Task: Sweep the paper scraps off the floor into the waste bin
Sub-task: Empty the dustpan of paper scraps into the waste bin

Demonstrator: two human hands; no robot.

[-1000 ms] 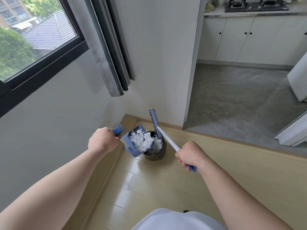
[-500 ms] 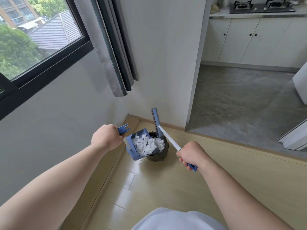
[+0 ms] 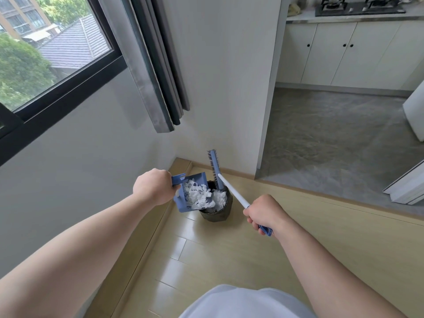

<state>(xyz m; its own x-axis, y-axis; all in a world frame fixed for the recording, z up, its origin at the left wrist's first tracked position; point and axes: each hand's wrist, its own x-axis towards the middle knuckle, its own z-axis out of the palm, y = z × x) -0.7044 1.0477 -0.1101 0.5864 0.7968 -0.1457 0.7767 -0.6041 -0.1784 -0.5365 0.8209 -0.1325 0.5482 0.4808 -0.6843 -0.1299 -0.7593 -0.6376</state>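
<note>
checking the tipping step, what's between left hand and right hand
In the head view: the blue dustpan held by the left hand, loaded with paper scraps, tipped over the waste bin, and the broom handle from the right hand crossing the bin.

The pale wooden plank floor (image 3: 229,260) carries a dark waste bin (image 3: 215,214), which stands in the corner near the skirting (image 3: 238,174). Beyond a wooden edge strip (image 3: 344,198) lies grey stone-patterned flooring (image 3: 332,134).

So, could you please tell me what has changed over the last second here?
The left hand has tipped the dustpan slightly further over the waste bin, and the paper scraps have slid towards its mouth. Both grips are unchanged; the right hand still holds the brush at the bin's far rim.
</note>
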